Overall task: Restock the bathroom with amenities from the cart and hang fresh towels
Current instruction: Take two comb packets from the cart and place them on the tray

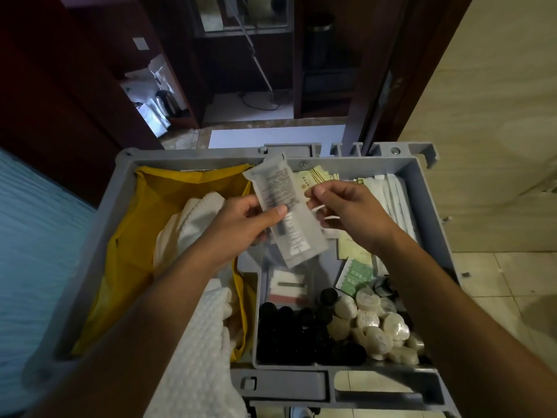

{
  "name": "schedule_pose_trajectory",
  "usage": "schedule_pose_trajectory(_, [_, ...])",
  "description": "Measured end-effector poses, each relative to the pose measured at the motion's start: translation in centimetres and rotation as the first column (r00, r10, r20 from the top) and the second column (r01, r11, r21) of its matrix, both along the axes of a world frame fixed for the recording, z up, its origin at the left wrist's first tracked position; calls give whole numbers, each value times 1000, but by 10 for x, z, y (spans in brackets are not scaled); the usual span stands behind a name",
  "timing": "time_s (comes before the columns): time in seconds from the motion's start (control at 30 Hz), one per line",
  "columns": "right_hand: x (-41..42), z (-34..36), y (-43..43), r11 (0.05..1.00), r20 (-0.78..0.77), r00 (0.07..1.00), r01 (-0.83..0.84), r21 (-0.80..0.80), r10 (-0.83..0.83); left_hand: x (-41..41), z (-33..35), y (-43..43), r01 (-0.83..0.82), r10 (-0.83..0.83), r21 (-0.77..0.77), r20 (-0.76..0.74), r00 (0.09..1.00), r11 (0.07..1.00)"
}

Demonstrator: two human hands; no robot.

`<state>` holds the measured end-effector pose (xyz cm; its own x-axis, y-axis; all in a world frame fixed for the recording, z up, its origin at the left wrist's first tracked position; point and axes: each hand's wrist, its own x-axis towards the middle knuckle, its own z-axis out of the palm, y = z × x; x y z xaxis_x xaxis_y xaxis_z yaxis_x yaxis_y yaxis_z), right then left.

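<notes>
Over the grey plastic housekeeping cart [428, 188], the left hand [241, 224] holds a long frosted translucent amenity packet with black printed text [287, 212], thumb on its face and fingers curled behind, clamped around its middle. The packet is lifted clear of the cart's tray; its long axis runs diagonally, the far end pointing up and left toward the doorway, the near end down and right above the compartment of sachets. The right hand [343, 206] sits just beside the packet's right edge, fingers pinched together on something thin and white; what it is cannot be told. The left hand plainly carries the packet, so any handover goes rightward across a small gap.
</notes>
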<state>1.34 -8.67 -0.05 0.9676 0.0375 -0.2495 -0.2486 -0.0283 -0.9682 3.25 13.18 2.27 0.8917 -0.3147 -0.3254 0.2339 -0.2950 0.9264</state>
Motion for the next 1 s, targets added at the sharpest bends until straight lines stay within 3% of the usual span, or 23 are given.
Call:
schedule_pose_trajectory(0.07, [5,-15,-8,955,48,999,9,-298,6,3,-3,4,-61,61,11,-19,998,998])
schedule_pose_trajectory(0.13, [12,-33,-10,803,63,991,-61,-593,122,5,-5,6,-114,114,22,-21,993,993])
schedule_pose_trajectory(0.2, [20,-50,-5,618,50,966,-123,-776,255,4,-3,8,-140,141,33,-20,990,990])
schedule_pose_trajectory(0.3, [31,-63,8,406,28,928,-136,-904,373,4,-1,10,-161,162,63,-12,987,985])
schedule_pose_trajectory(0.5, [34,-60,15,190,38,880,-60,-980,473,4,-1,16,-197,197,86,12,980,977])
schedule_pose_trajectory(0.57, [33,-59,14,236,87,880,-29,-971,466,4,-1,19,-201,200,86,19,980,976])
schedule_pose_trajectory(0.6, [32,-57,14,312,115,892,-31,-950,438,4,0,21,-202,201,92,25,979,975])
schedule_pose_trajectory(0.67, [32,-49,12,542,140,936,-62,-838,323,3,0,25,-213,211,107,38,977,971])
schedule_pose_trajectory(0.73, [32,-36,13,773,121,973,-76,-629,194,0,3,31,-210,204,121,55,977,970])
schedule_pose_trajectory(0.8, [30,-19,16,925,92,990,-61,-375,103,-5,8,37,-184,175,130,74,982,974])
schedule_pose_trajectory(0.87, [26,-1,24,974,63,994,-75,-212,91,-8,15,44,-183,173,119,93,981,976])
schedule_pose_trajectory(1.0, [20,29,51,983,65,987,-139,-117,148,-20,33,61,-257,257,-22,102,961,966])
